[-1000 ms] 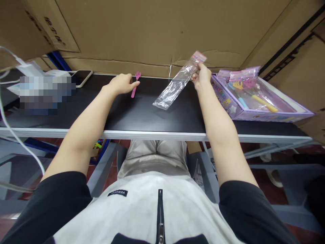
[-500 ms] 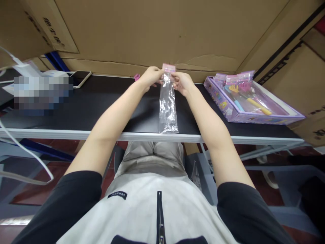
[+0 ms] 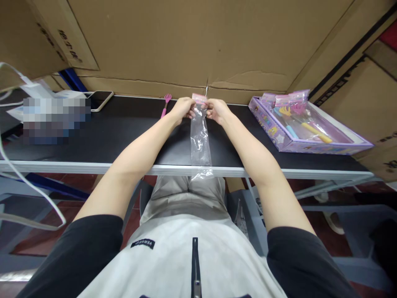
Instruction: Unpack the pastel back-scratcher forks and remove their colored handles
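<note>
A long clear plastic bag (image 3: pixel 200 142) with a pink printed header lies stretched toward me, its lower end reaching past the table's front edge. My left hand (image 3: pixel 183 110) pinches its top at the left side, just under the header. On the right side of the same top, my right hand (image 3: pixel 218 111) grips with thumb and fingers. Nothing shows inside the bag. Beside my left hand, a pink back scratcher (image 3: pixel 166 105) with a claw-shaped head rests on the table, partly covered by my forearm.
To the right stands a purple box (image 3: pixel 288 145) with bagged back scratchers (image 3: pixel 313 128) in it. A phone (image 3: pixel 101 100), a white charger with cable (image 3: pixel 34 89) and a blurred item lie at left. Cardboard (image 3: pixel 186 45) walls the back of the black table (image 3: pixel 130 124).
Both hands have drawn the bag slightly toward me and to the left, so its lower end now passes the table edge. More of the pink back scratcher is visible.
</note>
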Demonstrator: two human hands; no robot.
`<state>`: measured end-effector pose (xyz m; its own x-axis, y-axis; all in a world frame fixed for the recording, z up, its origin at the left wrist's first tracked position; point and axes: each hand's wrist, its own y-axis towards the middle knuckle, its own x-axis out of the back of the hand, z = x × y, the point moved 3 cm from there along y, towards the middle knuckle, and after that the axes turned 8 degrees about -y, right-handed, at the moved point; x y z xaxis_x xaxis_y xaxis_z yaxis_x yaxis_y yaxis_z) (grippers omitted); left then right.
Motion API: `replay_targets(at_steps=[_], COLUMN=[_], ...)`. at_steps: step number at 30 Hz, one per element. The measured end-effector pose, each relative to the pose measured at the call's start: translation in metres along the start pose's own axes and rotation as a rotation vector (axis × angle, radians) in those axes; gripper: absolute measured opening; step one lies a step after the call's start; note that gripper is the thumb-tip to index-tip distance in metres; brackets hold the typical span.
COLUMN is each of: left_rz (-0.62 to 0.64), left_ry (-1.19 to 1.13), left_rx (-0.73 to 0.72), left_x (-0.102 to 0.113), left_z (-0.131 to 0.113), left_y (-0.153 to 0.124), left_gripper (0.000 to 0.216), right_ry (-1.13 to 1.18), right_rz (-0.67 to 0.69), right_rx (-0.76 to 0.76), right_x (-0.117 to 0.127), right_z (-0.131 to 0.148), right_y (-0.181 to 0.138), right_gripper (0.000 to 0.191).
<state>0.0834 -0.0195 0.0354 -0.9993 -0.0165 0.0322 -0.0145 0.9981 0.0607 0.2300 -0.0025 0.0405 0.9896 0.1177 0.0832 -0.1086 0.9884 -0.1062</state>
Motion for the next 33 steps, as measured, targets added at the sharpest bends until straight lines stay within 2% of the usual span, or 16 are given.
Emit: replay_targets(at_steps=[4, 8, 13, 20, 24, 27, 33], left_rz=[-0.004, 0.04, 0.073, 0.071, 0.051, 0.075, 0.115], left_ry=[-0.012, -0.047, -0.031, 0.003, 0.04, 0.09, 0.147], left_rx=[-0.001, -0.003, -0.013, -0.069, -0.109, -0.135, -0.146], left_x=[-0.005, -0.008, -0.009, -0.007, -0.007, -0.008, -0.011], left_z=[-0.003, -0.005, -0.002, -0.003, -0.002, 0.0, -0.001], left_y=[-0.006, -0.01, -0.009, -0.01, -0.008, -0.005, -0.008], left_gripper=[0.022, 0.033, 0.03, 0.031, 0.036, 0.038, 0.038], right_ry=[0.003, 0.004, 0.004, -0.162, -0.251, -0.295, -0.288], right_rz=[-0.034, -0.182, -0.303, -0.174, -0.11, -0.061, -0.115], right_rx=[0.001, 0.018, 0.136, 0.294, 0.327, 0.317, 0.261], right_x=[0.0, 0.006, 0.015, 0.024, 0.033, 0.04, 0.04], right_z=[-0.002, -0.004, -0.004, 0.0, -0.001, -0.001, -0.003], right_y=[0.003, 0.009, 0.016, 0.024, 0.034, 0.04, 0.046], right_gripper=[0.03, 0.034, 0.031, 0.021, 0.009, 0.006, 0.007])
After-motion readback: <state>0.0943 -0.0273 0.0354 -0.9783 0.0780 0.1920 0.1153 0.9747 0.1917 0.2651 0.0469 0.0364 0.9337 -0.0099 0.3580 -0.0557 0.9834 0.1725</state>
